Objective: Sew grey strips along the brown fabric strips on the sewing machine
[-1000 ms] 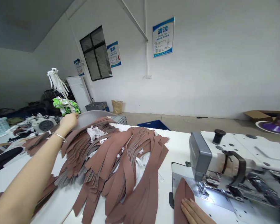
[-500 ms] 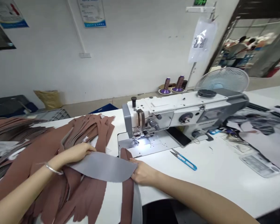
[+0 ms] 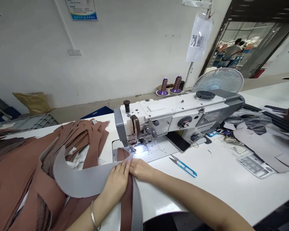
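Note:
My left hand, with a bangle at the wrist, lies flat with fingers stretched on a curved grey piece that overlaps a long brown strip. My right hand pinches the end of the grey piece just in front of the lit presser foot of the white sewing machine. Both hands touch each other at the fingertips. The brown strip's tip reaches the needle area.
A large heap of brown strips covers the table's left. Blue thread snips lie right of my hands. Grey cut pieces and a small tray sit at the right. A fan and two thread cones stand behind the machine.
The grey piece has been brought from the heap to the needle. My left hand slid right along it to meet my right hand. My view swung right and down.

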A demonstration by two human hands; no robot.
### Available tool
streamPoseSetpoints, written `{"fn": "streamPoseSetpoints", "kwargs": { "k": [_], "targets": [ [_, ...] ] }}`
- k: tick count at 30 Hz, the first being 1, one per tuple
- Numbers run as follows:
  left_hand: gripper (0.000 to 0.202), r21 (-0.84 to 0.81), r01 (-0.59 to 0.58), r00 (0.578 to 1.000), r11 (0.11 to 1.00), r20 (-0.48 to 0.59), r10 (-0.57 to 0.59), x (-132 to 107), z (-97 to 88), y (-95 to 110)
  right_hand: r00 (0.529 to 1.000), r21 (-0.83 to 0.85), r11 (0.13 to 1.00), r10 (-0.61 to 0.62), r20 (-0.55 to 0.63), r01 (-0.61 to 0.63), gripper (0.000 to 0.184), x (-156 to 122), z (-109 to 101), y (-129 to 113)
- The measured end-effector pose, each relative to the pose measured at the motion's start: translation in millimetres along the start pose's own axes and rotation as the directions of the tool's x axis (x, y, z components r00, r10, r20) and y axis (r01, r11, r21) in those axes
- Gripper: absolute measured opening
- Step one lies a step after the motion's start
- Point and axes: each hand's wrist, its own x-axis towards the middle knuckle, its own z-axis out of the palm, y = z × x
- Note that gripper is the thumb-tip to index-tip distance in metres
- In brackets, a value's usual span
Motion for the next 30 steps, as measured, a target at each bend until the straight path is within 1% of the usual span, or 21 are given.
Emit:
{"fn": "streamPoseSetpoints", "kwargs": {
  "k": [2, 4, 8, 9, 13, 16, 18, 20, 22, 24, 30],
  "targets": [
    [0.060, 0.048, 0.040, 0.999, 0.998, -0.021, -0.039, 14, -1.3, -3, 1.000, 0.003, 1.000, 0.011, 0.006, -0.011, 0.024, -2, -1, 3],
    [0.056, 0.090, 0.066, 0.997, 0.994, -0.032, -0.063, 22, -2.6, -3, 1.000, -0.013, 1.000, 0.003, -0.013, -0.003, 0.025, -6, -4, 0],
    [0.049, 0.087, 0.127, 0.991, 0.988, -0.046, -0.123, 29, 1.2, 5, 0.989, -0.139, 0.990, -0.011, -0.149, -0.010, 0.028, -15, -16, -12],
    [0.048, 0.077, 0.139, 0.990, 0.987, -0.046, -0.136, 30, 2.6, 7, 0.986, -0.151, 0.988, -0.009, -0.164, -0.016, 0.028, -16, -19, -14],
    [0.040, 0.036, 0.181, 0.983, 0.983, -0.041, -0.179, 33, 4.0, 14, 0.995, -0.080, 0.995, 0.049, -0.087, -0.056, 0.026, -20, -27, -17],
    [0.034, -0.060, 0.195, 0.980, 0.979, -0.022, -0.196, 35, 1.7, 14, 0.992, -0.038, 0.992, 0.117, -0.040, -0.118, 0.028, -22, -27, -18],
    [0.035, -0.131, 0.215, 0.977, 0.968, 0.009, -0.215, 37, 0.6, 11, 0.989, -0.021, 0.989, 0.144, -0.023, -0.144, 0.026, -24, -26, -19],
    [0.042, -0.171, 0.238, 0.971, 0.956, 0.051, -0.232, 39, -0.3, 9, 0.989, -0.014, 0.988, 0.151, -0.009, -0.151, 0.022, -25, -25, -19],
    [0.049, -0.181, 0.246, 0.968, 0.952, 0.097, -0.231, 42, -1.6, 7, 0.988, -0.018, 0.988, 0.154, 0.000, -0.154, 0.020, -26, -26, -19],
    [0.049, -0.182, 0.237, 0.968, 0.954, 0.131, -0.215, 46, -3.9, 6, 0.986, -0.021, 0.986, 0.165, 0.019, -0.165, 0.021, -25, -27, -18],
    [0.044, -0.172, 0.251, 0.962, 0.953, 0.153, -0.225, 59, -11.1, 13, 0.972, -0.013, 0.976, 0.218, 0.088, -0.218, 0.022, -25, -28, -9]
  ]
}}
